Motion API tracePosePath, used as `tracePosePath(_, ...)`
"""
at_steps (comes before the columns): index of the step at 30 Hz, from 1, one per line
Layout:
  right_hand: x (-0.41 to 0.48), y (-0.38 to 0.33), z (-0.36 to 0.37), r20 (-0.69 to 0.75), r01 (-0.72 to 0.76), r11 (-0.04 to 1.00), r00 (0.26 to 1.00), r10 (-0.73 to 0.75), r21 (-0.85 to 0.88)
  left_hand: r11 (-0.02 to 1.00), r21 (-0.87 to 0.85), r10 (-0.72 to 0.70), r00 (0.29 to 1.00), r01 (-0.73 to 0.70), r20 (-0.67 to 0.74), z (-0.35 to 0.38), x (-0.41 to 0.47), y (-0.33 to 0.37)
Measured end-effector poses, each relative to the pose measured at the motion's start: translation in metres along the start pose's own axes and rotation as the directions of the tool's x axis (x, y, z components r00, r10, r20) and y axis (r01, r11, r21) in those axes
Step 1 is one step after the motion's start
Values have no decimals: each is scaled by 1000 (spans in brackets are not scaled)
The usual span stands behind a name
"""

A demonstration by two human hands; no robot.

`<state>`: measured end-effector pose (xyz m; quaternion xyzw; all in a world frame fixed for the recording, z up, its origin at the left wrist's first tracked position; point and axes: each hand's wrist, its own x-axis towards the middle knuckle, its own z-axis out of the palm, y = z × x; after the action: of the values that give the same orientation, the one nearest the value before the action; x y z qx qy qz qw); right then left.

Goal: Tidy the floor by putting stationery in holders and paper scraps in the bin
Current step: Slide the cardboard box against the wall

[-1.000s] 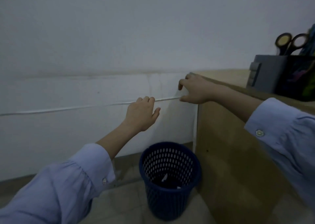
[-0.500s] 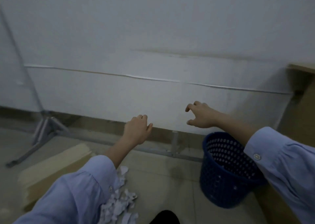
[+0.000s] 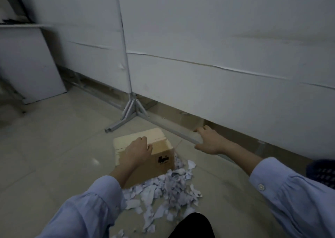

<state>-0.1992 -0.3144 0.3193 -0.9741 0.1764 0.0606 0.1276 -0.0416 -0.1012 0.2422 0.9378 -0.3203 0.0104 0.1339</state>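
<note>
We see white, faintly bluish paper scraps (image 3: 163, 190) heaped on the pale beige floor tiles (image 3: 54, 156), and at their 11 o'clock a tan cardboard box (image 3: 159, 156) with a black printed mark. Our sleeves (image 3: 297, 196) are light blue, and at 3 o'clock shows the dark blue perforated bin (image 3: 322, 172).

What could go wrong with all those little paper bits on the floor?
The pile of torn white paper scraps lies loose against the brown cardboard box, so bits could get pushed behind it. The blue mesh bin sits off at the right edge, so scraps might drop on the way. Both hands look empty.
</note>
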Motion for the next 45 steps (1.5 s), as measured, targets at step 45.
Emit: tracePosePath(45, 219, -12, 180, 421, -408, 657, 895, 149, 634, 209, -637, -697, 570, 742, 435, 124, 27, -150)
